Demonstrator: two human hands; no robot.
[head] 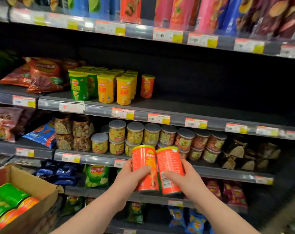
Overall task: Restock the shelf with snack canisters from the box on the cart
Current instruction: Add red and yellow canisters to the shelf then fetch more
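Between the two grips, a pair of orange snack canisters is held upright side by side, their walls touching. The left grip [130, 176] is curled round the left canister [143, 159], with the thumb laid across its front. The right grip [184, 176] is wrapped in the same way round the right canister [168, 163]. Both are smooth, glossy cylinders capped with yellow lids. On the left canister a Lay's logo can be read, with a large yellow character below it partly covered by the thumb. On the right canister only blocks of fine white print and a white panel are shown, too small to be read.

Above and beyond the grips a dark shelf [202, 107] is seen. On it a lone orange canister [147, 86] stands just beside yellow canisters [124, 92] and green canisters [78, 88] of the same shape. Orange-and-yellow price tags [123, 114] are fixed along its grey rail; their print is blurred. Directly behind the grips, clear plastic jars [135, 132] with flat grey lids are stacked two high. Low and to the left of the left grip an open brown cardboard box [33, 184] is found, with boxed canisters [11, 200], green and orange, laid on their sides within it.
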